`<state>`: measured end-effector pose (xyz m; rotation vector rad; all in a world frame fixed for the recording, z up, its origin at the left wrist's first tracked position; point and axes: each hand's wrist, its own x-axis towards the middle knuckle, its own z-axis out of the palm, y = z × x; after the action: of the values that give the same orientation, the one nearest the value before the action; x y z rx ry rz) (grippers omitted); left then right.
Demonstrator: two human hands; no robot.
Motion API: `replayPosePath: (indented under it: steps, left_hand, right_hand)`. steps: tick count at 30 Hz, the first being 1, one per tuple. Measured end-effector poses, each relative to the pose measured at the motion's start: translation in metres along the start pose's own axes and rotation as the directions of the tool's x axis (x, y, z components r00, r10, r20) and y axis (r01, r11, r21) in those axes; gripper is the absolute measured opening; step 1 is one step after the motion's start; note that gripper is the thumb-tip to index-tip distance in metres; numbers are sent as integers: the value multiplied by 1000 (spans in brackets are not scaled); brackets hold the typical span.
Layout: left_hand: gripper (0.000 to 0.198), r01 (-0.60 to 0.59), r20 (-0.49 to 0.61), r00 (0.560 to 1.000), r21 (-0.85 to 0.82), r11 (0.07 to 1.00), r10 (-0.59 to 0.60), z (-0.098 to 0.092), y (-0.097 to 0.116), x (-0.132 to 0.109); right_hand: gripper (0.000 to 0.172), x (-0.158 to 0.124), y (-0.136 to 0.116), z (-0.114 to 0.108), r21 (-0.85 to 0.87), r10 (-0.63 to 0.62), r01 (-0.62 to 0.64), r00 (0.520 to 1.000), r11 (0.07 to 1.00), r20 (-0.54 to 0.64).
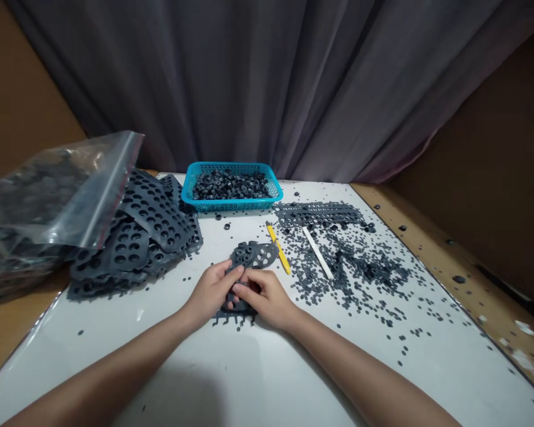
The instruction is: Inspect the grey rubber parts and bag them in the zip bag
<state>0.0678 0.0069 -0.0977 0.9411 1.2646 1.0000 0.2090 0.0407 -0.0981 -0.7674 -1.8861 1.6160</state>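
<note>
A dark-grey, rubbery-looking moulded sheet (245, 255) sits curved and partly hidden mid-scene, its far end showing open round holes right, raised rings left.

Reaches forward with two bare arms, entering from the lower left and lower right. Slants the left forearm (115, 369) up toward the right and the right forearm (360, 369) up toward the left, in an inverted V. Holds the left hand (209, 290) and the right hand (270, 298) close together, below and slightly left of center, too tightly bunched to tell exactly where skin meets skin. Angles the left thumb (234, 277) across toward the right hand. Curls the right index finger (255, 275) above the right thumb (247, 293), pointed left. Shows both wrists fairly straight.
</note>
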Motion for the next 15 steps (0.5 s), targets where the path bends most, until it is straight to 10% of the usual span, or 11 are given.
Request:
replayPosePath:
  steps: [6, 15]
  left_hand:
    - [29, 39, 13, 999, -110, 993, -38, -9, 4, 6]
    - [31, 191, -72, 965, -465, 865, -252, -12, 7, 14]
  right_hand:
    - [31, 13, 10, -5, 471, 147, -195, 980, 860, 137]
    - [32, 27, 18, -9, 655, 229, -324, 946, 682, 230]
